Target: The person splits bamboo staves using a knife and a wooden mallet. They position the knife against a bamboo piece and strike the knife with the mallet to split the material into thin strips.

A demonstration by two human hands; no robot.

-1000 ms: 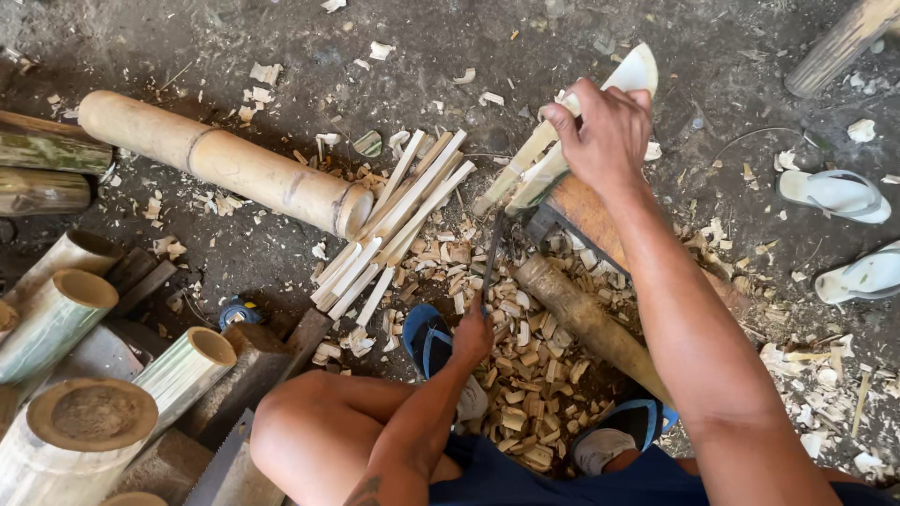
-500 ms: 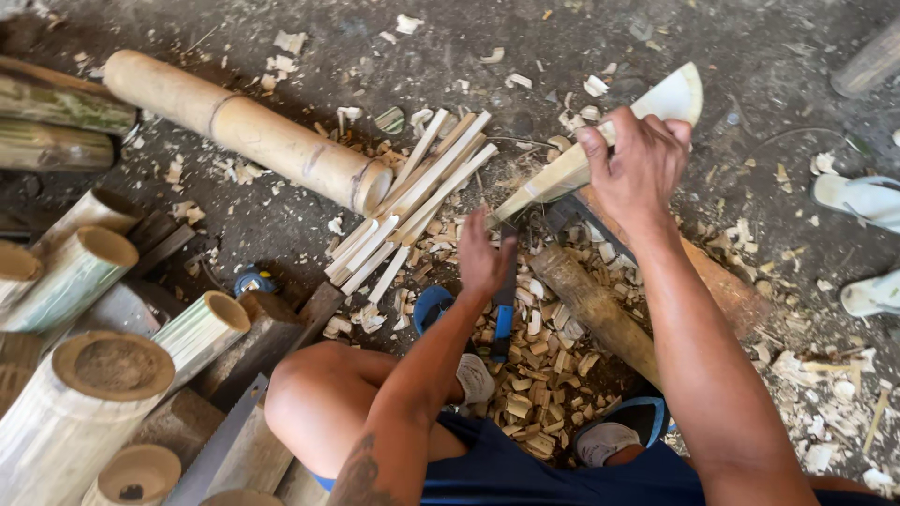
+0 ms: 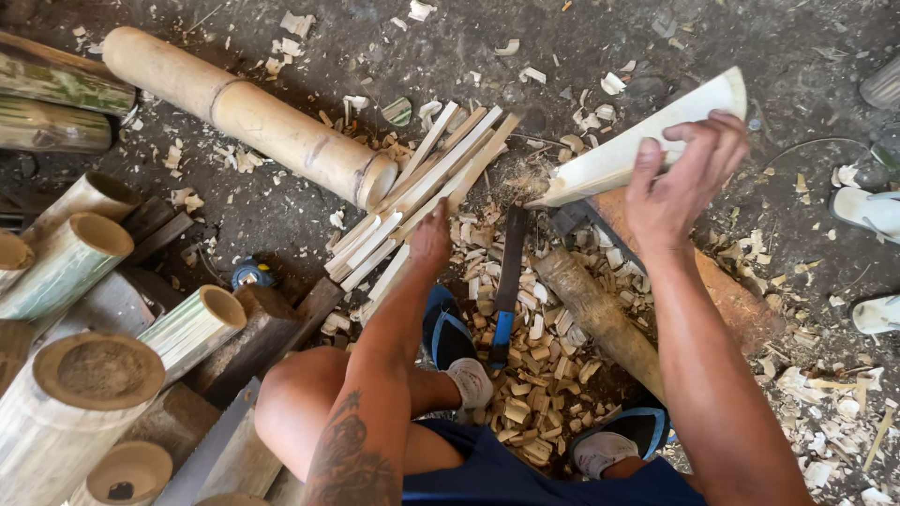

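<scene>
Head view looks down on the right hand (image 3: 677, 178), clamped around a pale split bamboo slat (image 3: 630, 155) held slanted at the far right above a wooden chopping block (image 3: 741, 300). The left hand (image 3: 431, 239), at centre, reaches down to a fan of thin bamboo strips (image 3: 422, 192) lying against a long bamboo pole (image 3: 248, 117); whether its fingers are closed on them I cannot tell. A blue-handled blade (image 3: 506, 281) lies on the wood chips (image 3: 534, 375) between the arms, and cut bamboo tubes (image 3: 84, 281) stand near left.
</scene>
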